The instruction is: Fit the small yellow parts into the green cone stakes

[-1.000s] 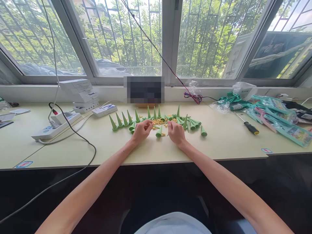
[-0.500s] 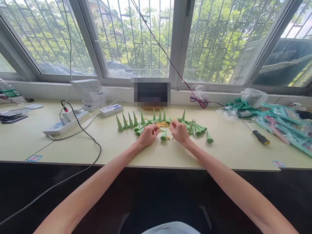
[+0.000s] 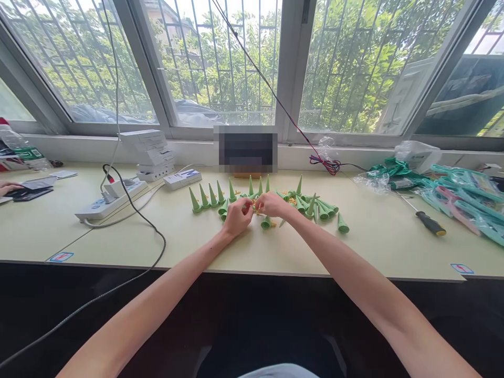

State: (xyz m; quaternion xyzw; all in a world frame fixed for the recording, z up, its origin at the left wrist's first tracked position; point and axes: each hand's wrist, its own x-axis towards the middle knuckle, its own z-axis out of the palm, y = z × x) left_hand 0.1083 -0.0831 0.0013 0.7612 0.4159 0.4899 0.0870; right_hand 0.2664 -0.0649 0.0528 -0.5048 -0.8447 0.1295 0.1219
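Observation:
My left hand (image 3: 238,217) rests at the table's middle with its fingers curled into a pinch. Close beside it is my right hand (image 3: 272,204), its fingertips pressed together and almost meeting the left ones. Whatever lies between the fingers is too small to make out. Around and behind the hands lie small yellow pieces (image 3: 292,201), partly covered by them. A green cone (image 3: 266,223) lies on its side just in front of my right hand. Several green cones stand upright in a row (image 3: 196,202) to the left and behind; others lie in a heap (image 3: 323,211) to the right.
On the left are a power strip (image 3: 111,200) with a dark cable (image 3: 162,236), and stacked white boxes (image 3: 151,152). Another person's hand (image 3: 8,187) shows at the left edge. A screwdriver (image 3: 431,223) and teal straps (image 3: 468,197) lie at right. A pixelated object (image 3: 248,149) stands behind.
My right hand has moved left, up to my left hand, so the fingertips now nearly touch. The view has shifted slightly, and another person's hand has appeared at the left edge.

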